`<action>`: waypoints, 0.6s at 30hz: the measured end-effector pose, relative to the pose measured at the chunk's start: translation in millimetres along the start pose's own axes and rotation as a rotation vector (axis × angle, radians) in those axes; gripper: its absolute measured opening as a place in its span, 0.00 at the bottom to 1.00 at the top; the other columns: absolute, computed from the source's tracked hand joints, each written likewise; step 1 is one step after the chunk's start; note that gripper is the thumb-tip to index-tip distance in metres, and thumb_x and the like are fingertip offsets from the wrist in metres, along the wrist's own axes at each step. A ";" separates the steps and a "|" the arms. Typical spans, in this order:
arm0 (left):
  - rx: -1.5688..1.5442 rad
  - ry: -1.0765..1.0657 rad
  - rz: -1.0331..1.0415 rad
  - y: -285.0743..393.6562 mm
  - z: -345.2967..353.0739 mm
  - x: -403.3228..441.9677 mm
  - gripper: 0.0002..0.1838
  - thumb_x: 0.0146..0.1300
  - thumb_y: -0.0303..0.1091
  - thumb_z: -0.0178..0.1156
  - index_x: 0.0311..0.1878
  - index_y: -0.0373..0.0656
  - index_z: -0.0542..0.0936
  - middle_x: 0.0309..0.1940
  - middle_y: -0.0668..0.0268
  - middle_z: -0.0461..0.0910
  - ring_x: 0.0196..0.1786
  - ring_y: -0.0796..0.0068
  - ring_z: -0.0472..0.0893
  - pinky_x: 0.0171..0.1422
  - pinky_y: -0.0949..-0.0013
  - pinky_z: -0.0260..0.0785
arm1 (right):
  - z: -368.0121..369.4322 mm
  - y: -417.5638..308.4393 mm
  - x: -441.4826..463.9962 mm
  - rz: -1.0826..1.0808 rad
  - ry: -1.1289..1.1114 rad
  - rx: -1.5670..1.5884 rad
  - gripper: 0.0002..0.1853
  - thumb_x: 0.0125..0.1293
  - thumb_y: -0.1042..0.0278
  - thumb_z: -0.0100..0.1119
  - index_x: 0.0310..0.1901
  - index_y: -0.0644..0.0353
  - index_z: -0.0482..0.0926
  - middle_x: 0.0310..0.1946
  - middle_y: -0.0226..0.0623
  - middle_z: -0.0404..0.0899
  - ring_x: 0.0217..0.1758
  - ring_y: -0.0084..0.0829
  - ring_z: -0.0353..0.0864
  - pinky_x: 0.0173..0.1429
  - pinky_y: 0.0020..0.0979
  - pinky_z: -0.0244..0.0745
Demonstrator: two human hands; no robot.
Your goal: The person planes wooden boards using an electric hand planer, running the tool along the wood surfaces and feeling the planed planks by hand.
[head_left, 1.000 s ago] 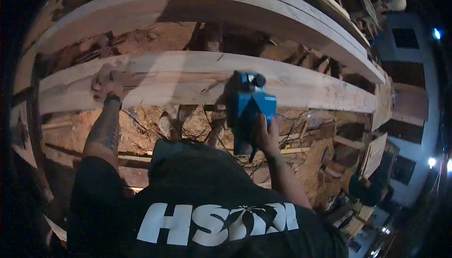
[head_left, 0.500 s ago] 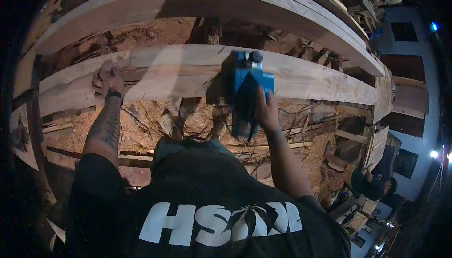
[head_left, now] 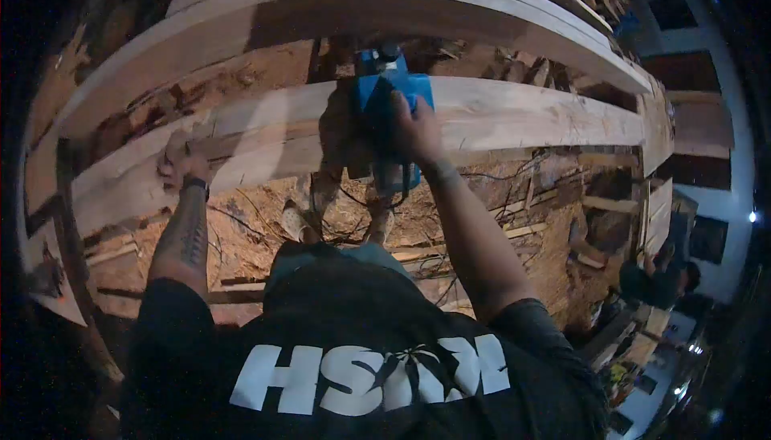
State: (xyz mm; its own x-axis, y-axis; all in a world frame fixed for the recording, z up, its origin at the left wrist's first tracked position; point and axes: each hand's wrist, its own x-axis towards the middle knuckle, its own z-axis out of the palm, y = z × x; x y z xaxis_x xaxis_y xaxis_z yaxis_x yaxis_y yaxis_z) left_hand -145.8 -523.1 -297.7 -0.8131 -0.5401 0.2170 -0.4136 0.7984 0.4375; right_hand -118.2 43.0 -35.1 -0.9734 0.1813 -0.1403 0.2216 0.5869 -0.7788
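A blue power tool, which looks like a planer (head_left: 374,103), lies across the middle of a long pale wooden board (head_left: 530,115). Its front end reaches past the board's far edge. My right hand (head_left: 418,128) is closed on the tool's top handle. Further left, my left hand (head_left: 186,163) rests on the same board with its fingers bent and spread; nothing shows in it. The underside of the tool is hidden.
Beyond the board run more long beams (head_left: 337,14). Wood shavings (head_left: 241,223), a dark cord and scrap strips lie below, near my feet. Another person (head_left: 658,279) is at the right. A dark upright frame (head_left: 76,255) stands at the left.
The blue tool and my right hand have moved away from my body, toward the board's far edge, and a little left. My left hand stays at about the same place on the board.
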 end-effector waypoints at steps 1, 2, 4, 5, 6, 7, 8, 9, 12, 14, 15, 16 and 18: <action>-0.107 0.026 0.017 -5.2 1.5 4.1 0.38 0.73 0.52 0.61 0.76 0.35 0.62 0.62 0.60 0.74 0.62 0.67 0.74 0.68 0.58 0.72 | -6.1 4.6 -10.7 -0.012 0.027 -0.013 0.25 0.79 0.46 0.55 0.51 0.66 0.78 0.43 0.60 0.83 0.46 0.57 0.83 0.51 0.48 0.76; -0.241 0.065 0.045 -7.2 -0.8 4.2 0.39 0.73 0.53 0.61 0.75 0.36 0.63 0.62 0.60 0.74 0.63 0.67 0.74 0.68 0.59 0.71 | -11.1 12.4 -31.4 -0.029 0.046 -0.031 0.25 0.79 0.46 0.55 0.49 0.66 0.78 0.39 0.59 0.82 0.42 0.54 0.83 0.48 0.47 0.76; -0.485 0.138 0.124 15.4 -13.6 -6.0 0.40 0.71 0.51 0.64 0.75 0.36 0.62 0.61 0.62 0.74 0.63 0.68 0.74 0.68 0.59 0.71 | -23.0 29.6 -76.1 -0.020 0.068 -0.047 0.24 0.79 0.47 0.55 0.47 0.67 0.78 0.37 0.58 0.82 0.40 0.54 0.83 0.45 0.47 0.75; -0.473 0.138 0.200 29.3 -27.1 -9.8 0.39 0.71 0.53 0.63 0.75 0.38 0.62 0.63 0.60 0.72 0.65 0.65 0.71 0.70 0.56 0.68 | -31.0 39.2 -97.6 0.004 0.069 -0.044 0.24 0.79 0.48 0.54 0.48 0.68 0.77 0.39 0.58 0.82 0.41 0.55 0.83 0.46 0.48 0.76; -0.371 0.099 0.292 56.3 -45.5 -20.5 0.39 0.71 0.54 0.62 0.76 0.40 0.63 0.66 0.58 0.70 0.68 0.62 0.69 0.72 0.52 0.64 | -37.7 48.3 -115.8 0.060 0.079 -0.002 0.23 0.79 0.49 0.54 0.48 0.68 0.78 0.40 0.59 0.83 0.42 0.56 0.83 0.47 0.48 0.76; -0.236 0.032 0.387 86.7 -60.0 -35.9 0.39 0.71 0.56 0.61 0.76 0.42 0.63 0.68 0.56 0.68 0.70 0.59 0.67 0.74 0.49 0.61 | -41.4 54.0 -123.7 0.115 0.078 0.039 0.23 0.79 0.49 0.54 0.49 0.68 0.78 0.41 0.59 0.83 0.43 0.57 0.83 0.48 0.48 0.77; -0.112 -0.038 0.484 121.4 -73.6 -51.5 0.39 0.71 0.58 0.61 0.76 0.44 0.64 0.70 0.54 0.66 0.72 0.55 0.65 0.76 0.46 0.57 | -42.6 47.8 -118.9 0.104 0.059 -0.004 0.24 0.79 0.48 0.55 0.51 0.69 0.77 0.42 0.60 0.83 0.46 0.59 0.83 0.50 0.49 0.77; 0.001 -0.097 0.571 155.4 -81.6 -66.2 0.39 0.71 0.59 0.60 0.76 0.46 0.64 0.72 0.53 0.64 0.74 0.52 0.63 0.78 0.43 0.54 | -46.1 36.7 -112.2 0.097 0.048 -0.043 0.26 0.78 0.47 0.55 0.53 0.70 0.77 0.44 0.62 0.83 0.49 0.62 0.83 0.53 0.50 0.77; 0.245 -0.219 0.701 251.9 -76.6 -95.4 0.39 0.71 0.64 0.58 0.77 0.53 0.66 0.79 0.47 0.58 0.81 0.43 0.56 0.83 0.34 0.43 | -35.7 38.6 -61.2 -0.015 0.084 -0.078 0.29 0.78 0.44 0.55 0.53 0.71 0.77 0.43 0.63 0.84 0.49 0.65 0.83 0.53 0.52 0.77; 0.187 -0.354 0.648 302.6 -59.1 -110.1 0.42 0.72 0.67 0.53 0.80 0.53 0.62 0.81 0.46 0.56 0.83 0.41 0.52 0.82 0.30 0.34 | -18.4 52.2 -18.6 -0.057 0.189 -0.088 0.29 0.78 0.42 0.54 0.51 0.70 0.77 0.43 0.62 0.84 0.48 0.65 0.83 0.51 0.53 0.77; 0.158 -0.419 0.618 318.3 -51.9 -115.7 0.43 0.72 0.68 0.51 0.82 0.53 0.60 0.82 0.46 0.54 0.84 0.40 0.49 0.82 0.28 0.29 | -21.4 47.3 -9.4 -0.031 0.157 -0.089 0.30 0.78 0.42 0.54 0.52 0.70 0.77 0.44 0.63 0.84 0.49 0.65 0.83 0.52 0.52 0.77; 0.169 -0.420 0.617 325.9 -46.7 -123.9 0.43 0.72 0.68 0.52 0.82 0.54 0.60 0.82 0.46 0.54 0.84 0.41 0.48 0.83 0.29 0.29 | -26.5 37.9 -2.3 -0.005 0.123 -0.090 0.30 0.78 0.42 0.54 0.53 0.71 0.77 0.45 0.63 0.84 0.50 0.65 0.83 0.53 0.52 0.77; 0.195 -0.423 0.624 336.0 -36.8 -130.8 0.43 0.72 0.68 0.52 0.82 0.54 0.60 0.82 0.47 0.54 0.85 0.44 0.45 0.83 0.32 0.29 | -35.6 35.3 -7.1 0.042 0.081 -0.050 0.31 0.78 0.42 0.55 0.54 0.71 0.77 0.47 0.64 0.84 0.51 0.64 0.83 0.54 0.52 0.77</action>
State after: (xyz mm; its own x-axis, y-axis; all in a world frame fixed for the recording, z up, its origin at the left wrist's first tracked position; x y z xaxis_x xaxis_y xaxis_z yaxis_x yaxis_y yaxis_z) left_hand -163.3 -194.0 -147.0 -0.9900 0.1408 0.0040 0.1393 0.9748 0.1745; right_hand -101.4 90.5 -39.8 -0.9556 0.2690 -0.1206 0.2669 0.6158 -0.7413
